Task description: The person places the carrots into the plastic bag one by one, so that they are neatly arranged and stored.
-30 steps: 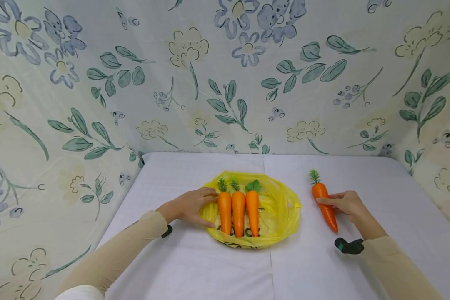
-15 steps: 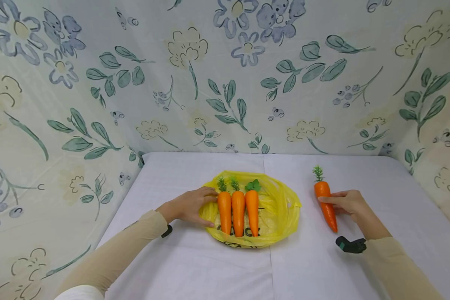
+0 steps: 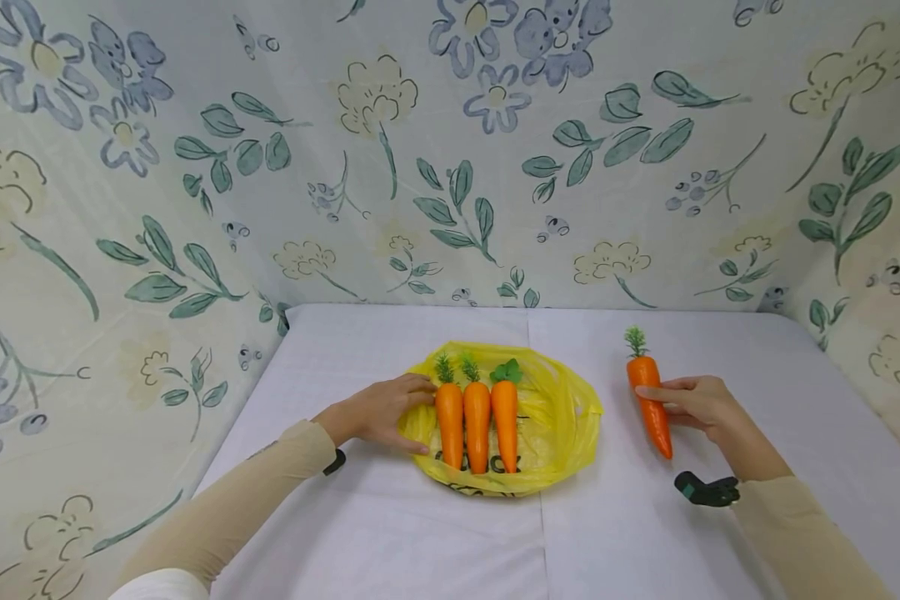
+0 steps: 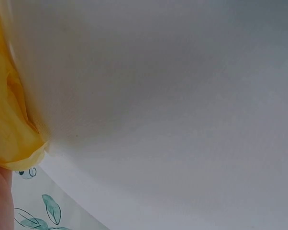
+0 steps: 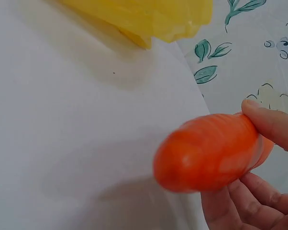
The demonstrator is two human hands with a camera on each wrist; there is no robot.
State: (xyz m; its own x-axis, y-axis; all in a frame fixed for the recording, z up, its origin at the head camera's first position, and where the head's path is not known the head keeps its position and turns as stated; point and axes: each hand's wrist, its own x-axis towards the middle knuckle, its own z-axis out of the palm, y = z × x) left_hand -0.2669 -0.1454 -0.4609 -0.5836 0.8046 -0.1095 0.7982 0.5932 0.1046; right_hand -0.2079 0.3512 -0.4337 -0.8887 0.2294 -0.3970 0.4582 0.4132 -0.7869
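Note:
In the head view, a yellow plastic bag (image 3: 579,429) lies spread with its rim rolled into a round shape. Three orange carrots with green tops lie side by side in it: a left carrot (image 3: 450,425), a middle carrot (image 3: 477,427) and a right carrot (image 3: 506,423). My left hand (image 3: 382,412) holds the bag's left side, fingers at the rim. To the right of the bag, my right hand (image 3: 696,405) pinches another carrot (image 3: 654,421) between thumb and fingers, its green top pointing away. The right wrist view shows that carrot's tip (image 5: 182,165) close up, apart from the bag.
A white cloth covers the table (image 3: 360,533). Behind and at both sides hangs a floral-patterned curtain (image 3: 450,283). A dark wrist device (image 3: 705,490) sits under the right wrist.
My right hand has shifted slightly right and away from me, and the held carrot has turned a little more upright in the head view. The left hand and the bag have stayed put.

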